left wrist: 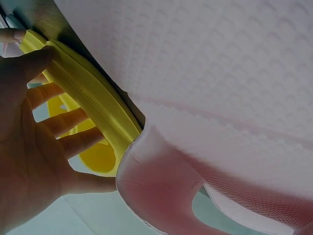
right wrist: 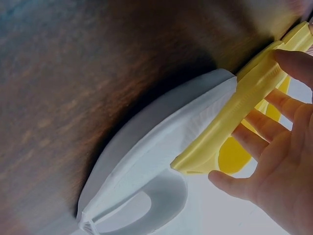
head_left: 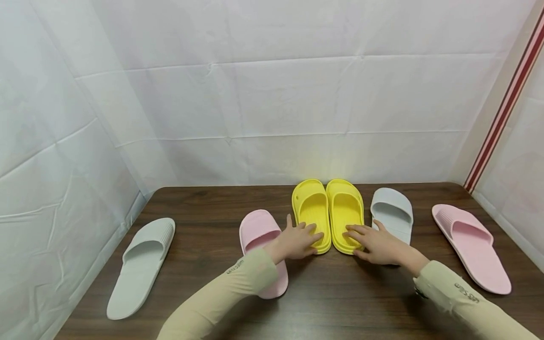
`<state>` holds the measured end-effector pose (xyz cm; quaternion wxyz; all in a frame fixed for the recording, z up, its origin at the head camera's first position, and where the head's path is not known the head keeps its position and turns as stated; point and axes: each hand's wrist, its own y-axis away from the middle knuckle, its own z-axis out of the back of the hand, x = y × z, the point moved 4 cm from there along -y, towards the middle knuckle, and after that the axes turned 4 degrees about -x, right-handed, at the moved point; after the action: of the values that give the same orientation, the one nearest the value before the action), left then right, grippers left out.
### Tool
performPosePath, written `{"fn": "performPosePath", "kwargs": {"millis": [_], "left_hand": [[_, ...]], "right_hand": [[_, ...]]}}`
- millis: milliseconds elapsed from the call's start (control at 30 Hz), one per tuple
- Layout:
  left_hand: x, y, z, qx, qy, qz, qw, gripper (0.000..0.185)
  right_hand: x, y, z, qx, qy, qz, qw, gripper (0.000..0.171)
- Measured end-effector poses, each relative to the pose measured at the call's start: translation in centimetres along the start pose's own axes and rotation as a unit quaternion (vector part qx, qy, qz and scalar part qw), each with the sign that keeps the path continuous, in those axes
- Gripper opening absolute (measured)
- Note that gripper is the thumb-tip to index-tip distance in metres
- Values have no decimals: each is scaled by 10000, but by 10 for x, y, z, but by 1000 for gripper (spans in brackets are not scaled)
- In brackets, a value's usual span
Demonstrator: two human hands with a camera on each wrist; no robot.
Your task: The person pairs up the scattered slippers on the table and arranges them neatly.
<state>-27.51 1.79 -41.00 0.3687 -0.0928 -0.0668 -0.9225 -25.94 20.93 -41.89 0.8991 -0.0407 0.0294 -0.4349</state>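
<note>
Two yellow slippers, the left one (head_left: 312, 215) and the right one (head_left: 346, 215), stand side by side at the table's back edge, toes toward the wall. My left hand (head_left: 295, 240) reaches over a pink slipper (head_left: 257, 222) to the left yellow one, its spread fingers at the heel and the thumb near the heel's edge. At the other yellow slipper's heel, my right hand (head_left: 377, 242) has its fingers stretched out over the sole. Beside this hand lies a pale grey slipper (head_left: 392, 210), partly covered by it. In both wrist views the fingers look straight and apart.
A greenish-grey slipper (head_left: 142, 267) lies at the left of the dark wooden table (head_left: 340, 302). Another pink slipper (head_left: 473, 248) lies at the right, slanted. White sheeting (head_left: 276, 104) hangs behind the table and at both sides.
</note>
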Motion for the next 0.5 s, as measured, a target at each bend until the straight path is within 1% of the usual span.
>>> {"fn": "performPosePath", "kwargs": {"millis": [200, 300, 500], "left_hand": [[0, 0, -1, -8, -23, 18, 10000, 46], [-1, 1, 0, -32, -39, 11, 10000, 46], [0, 6, 3, -73, -26, 9, 10000, 46]], "right_hand": [[1, 2, 1, -15, -75, -42, 10000, 45], [1, 2, 1, -76, -88, -7, 9999, 44], [-1, 5, 5, -182, -110, -69, 9997, 44]]}}
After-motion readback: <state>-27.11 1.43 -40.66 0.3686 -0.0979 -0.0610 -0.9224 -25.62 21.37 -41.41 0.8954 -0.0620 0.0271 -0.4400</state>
